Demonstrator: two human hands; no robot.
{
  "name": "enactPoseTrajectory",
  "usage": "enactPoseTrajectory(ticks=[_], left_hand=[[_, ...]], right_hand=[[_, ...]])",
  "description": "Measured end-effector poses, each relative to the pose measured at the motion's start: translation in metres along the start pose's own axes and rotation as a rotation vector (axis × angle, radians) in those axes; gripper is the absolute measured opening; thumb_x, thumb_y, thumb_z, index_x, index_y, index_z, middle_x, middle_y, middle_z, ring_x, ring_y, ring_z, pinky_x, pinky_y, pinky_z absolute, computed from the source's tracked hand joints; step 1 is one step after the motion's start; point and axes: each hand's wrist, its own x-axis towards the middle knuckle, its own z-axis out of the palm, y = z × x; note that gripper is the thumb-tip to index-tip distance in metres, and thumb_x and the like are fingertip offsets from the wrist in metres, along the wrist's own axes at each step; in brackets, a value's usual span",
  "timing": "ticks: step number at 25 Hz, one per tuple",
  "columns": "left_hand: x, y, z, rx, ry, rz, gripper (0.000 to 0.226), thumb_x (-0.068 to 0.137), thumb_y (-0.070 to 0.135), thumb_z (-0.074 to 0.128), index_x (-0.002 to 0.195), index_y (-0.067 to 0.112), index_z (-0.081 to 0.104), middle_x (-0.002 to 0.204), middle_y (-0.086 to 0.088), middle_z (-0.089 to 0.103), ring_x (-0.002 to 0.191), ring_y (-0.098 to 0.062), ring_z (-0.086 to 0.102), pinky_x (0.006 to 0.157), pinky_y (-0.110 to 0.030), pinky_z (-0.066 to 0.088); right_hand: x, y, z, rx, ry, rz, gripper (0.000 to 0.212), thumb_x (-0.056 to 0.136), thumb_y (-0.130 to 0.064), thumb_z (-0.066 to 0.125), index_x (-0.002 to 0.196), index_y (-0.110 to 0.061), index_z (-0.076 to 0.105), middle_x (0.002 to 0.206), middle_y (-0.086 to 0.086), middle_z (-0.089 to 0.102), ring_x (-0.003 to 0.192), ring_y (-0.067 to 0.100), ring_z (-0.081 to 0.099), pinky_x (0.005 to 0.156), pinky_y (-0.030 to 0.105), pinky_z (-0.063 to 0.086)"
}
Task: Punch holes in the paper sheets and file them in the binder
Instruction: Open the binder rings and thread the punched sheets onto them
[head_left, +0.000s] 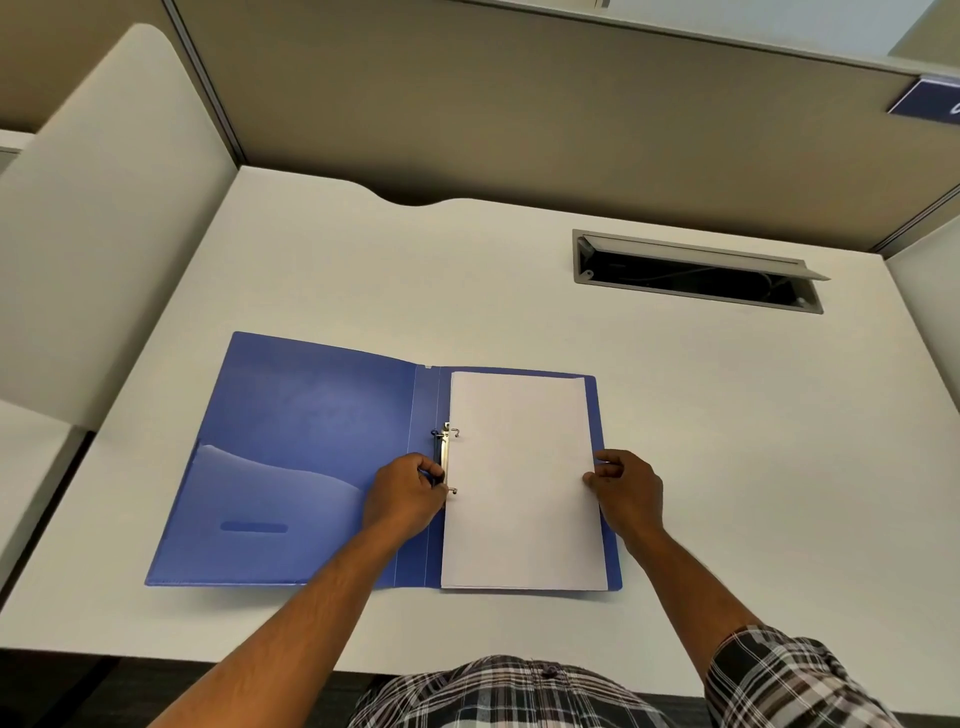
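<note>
We have the blue binder (311, 441) lying open flat on the white desk (675, 415), centre-left of the frame. Its left cover carries a translucent pocket (270, 499) in the lower part; we can't see anything in it. The stack of paper sheets (519, 478) sits on the right cover, its left edge on the metal ring mechanism (445, 457) by the spine, with two prongs poking up through the sheets near that edge. Our left hand (408, 493) is at the mechanism, fingers curled round the dark lever on it, gripping. Our right hand (626, 486) is at the right edge of the stack, thumb and fingertips pinching that edge, mid-height. Both forearms come in from the bottom of the frame; the left one crosses over the binder's lower spine area and hides part of it. A plaid shirt (519, 691) shows at the bottom centre, with its sleeve at the lower right. Upper right on the desk, well apart from the binder, there's a recessed cable tray (696, 273) with its flap propped open, and cables are dimly visible inside. Beige cubicle partitions (519, 104) are behind the desk, a white side panel (104, 208) at the left, and a blue sign (930, 101) at the far upper right, cut off by the frame.
</note>
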Motion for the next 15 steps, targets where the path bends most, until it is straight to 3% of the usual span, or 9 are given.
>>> enactPoseTrajectory(ticks=[7,15], left_hand=[[0.0063,0.0025,0.0033,0.025,0.012,0.005,0.019,0.088,0.019,0.070,0.106,0.017,0.076,0.102,-0.001,0.075,0.079,-0.012,0.065,0.076,-0.026,0.057],[0.0081,0.0025,0.0060,0.028,-0.007,0.019,0.020,0.091,0.014,0.065,0.108,0.015,0.076,0.107,-0.002,0.075,0.075,-0.007,0.060,0.072,-0.020,0.051]], right_hand=[[0.0008,0.0018,0.0054,-0.037,0.026,0.015,0.026,0.089,-0.020,0.076,0.114,-0.014,0.072,0.110,0.003,0.073,0.100,0.021,0.065,0.099,0.040,0.053],[0.0054,0.0069,0.0094,-0.036,-0.009,0.001,0.029,0.092,-0.022,0.073,0.120,-0.014,0.072,0.116,0.004,0.073,0.097,0.016,0.062,0.095,0.033,0.050]])
